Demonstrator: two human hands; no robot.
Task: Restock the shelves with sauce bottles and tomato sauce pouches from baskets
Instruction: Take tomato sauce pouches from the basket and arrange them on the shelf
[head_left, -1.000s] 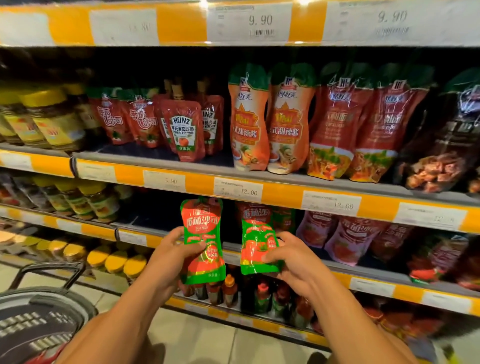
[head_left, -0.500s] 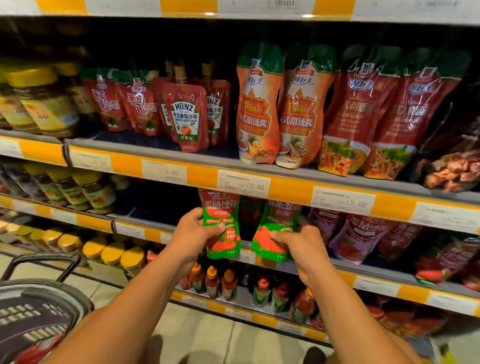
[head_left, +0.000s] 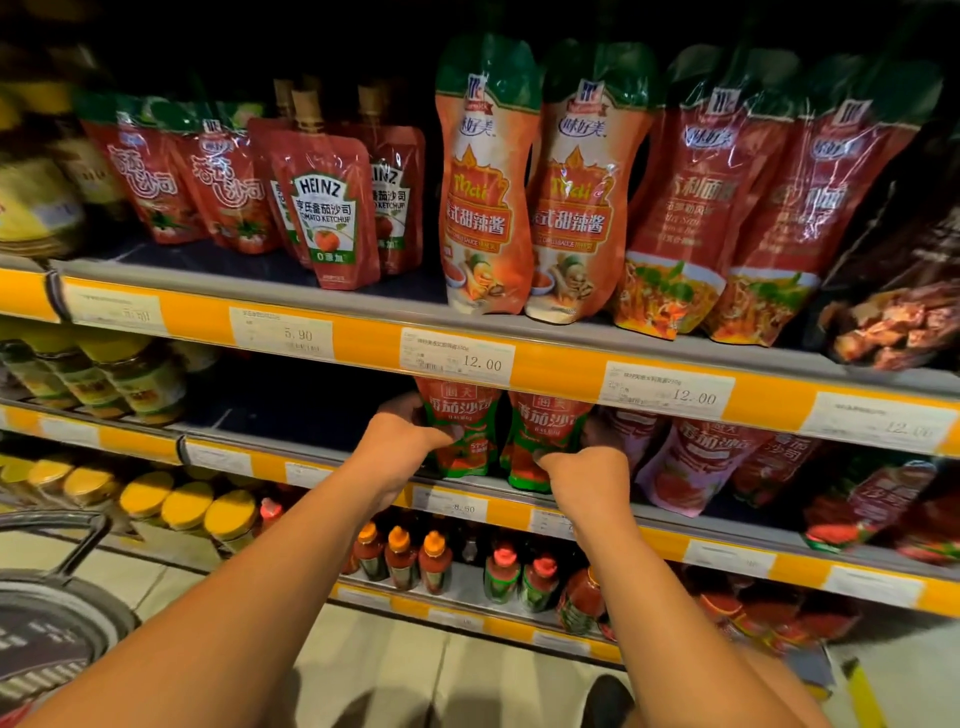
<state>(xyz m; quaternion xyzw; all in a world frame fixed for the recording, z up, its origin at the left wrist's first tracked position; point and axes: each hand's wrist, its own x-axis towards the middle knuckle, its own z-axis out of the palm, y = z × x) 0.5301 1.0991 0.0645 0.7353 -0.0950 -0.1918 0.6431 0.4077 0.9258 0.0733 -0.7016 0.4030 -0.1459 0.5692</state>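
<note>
setting: supermarket aisle, three tiers of shelving with orange price strips, pale tiled floor at the bottom of the frame
basket (head_left: 47, 618): one, dark, lower left of the frame, handle raised
left hand (head_left: 400, 436): centre of the frame, fingers curled round the left pouch (head_left: 462, 441), red and green, upright on the middle shelf (head_left: 675, 519)
right hand (head_left: 587, 473): just right of centre, fingers curled, gripping the lower part of the right pouch (head_left: 540, 441), which stands touching the first
bottom shelf: six small sauce bottles (head_left: 436, 561) in plain view under the arms, three with orange caps, two with red, one tilted further right; yellow-lidded jars (head_left: 187, 506) at left
middle shelf, right: pink and red pouches (head_left: 691, 462) beside the held pair, count unclear
top shelf (head_left: 363, 306): two red pouches at left, three heinz ketchup pouches (head_left: 327, 208), two thai chilli sauce pouches (head_left: 488, 182), two red pasta sauce pouches (head_left: 696, 197)
</note>
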